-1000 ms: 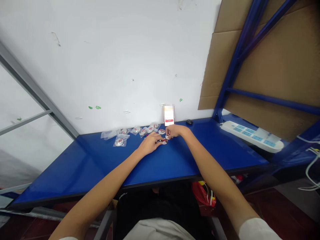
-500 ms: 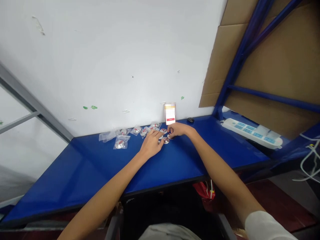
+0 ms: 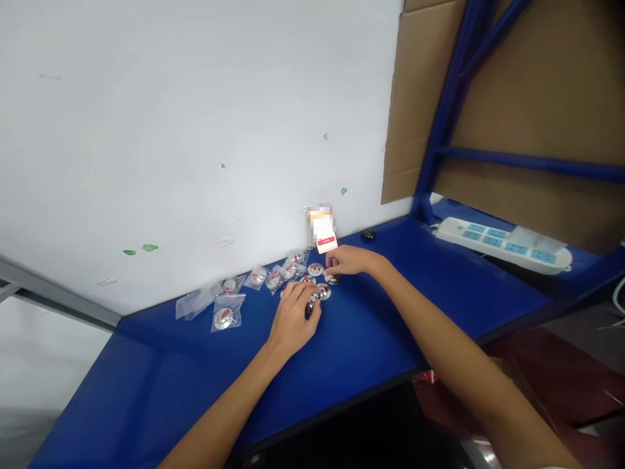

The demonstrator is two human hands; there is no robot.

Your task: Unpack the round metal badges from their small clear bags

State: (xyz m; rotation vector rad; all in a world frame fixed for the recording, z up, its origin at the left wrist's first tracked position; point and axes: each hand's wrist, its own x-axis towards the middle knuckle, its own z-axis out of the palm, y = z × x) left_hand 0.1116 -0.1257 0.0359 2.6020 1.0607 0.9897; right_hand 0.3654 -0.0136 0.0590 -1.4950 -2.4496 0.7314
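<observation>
My left hand (image 3: 293,317) is closed on a shiny round metal disc (image 3: 311,305), held tilted between thumb and fingers. My right hand (image 3: 350,260) has its fingertips pinched at the edge of another disc (image 3: 334,279), partly covered by the fingers. Between the hands lie unbagged silvery discs with red marks, such as one at the front (image 3: 323,292) and one behind (image 3: 316,269). To the left, several similar discs sit in clear plastic bags, among them a bagged disc (image 3: 224,318) nearest me.
Loose clear plastic bags (image 3: 196,302) lie at the left. A lit phone (image 3: 324,232) leans against the white wall. A small black object (image 3: 368,234) lies farther right. A white power strip (image 3: 502,243) is beyond the blue table (image 3: 390,332), past a blue frame post.
The view has turned and shifted, so the table appears tilted. My left hand has drawn slightly back towards me, a disc now showing in its grip. My right hand remains at the discs.
</observation>
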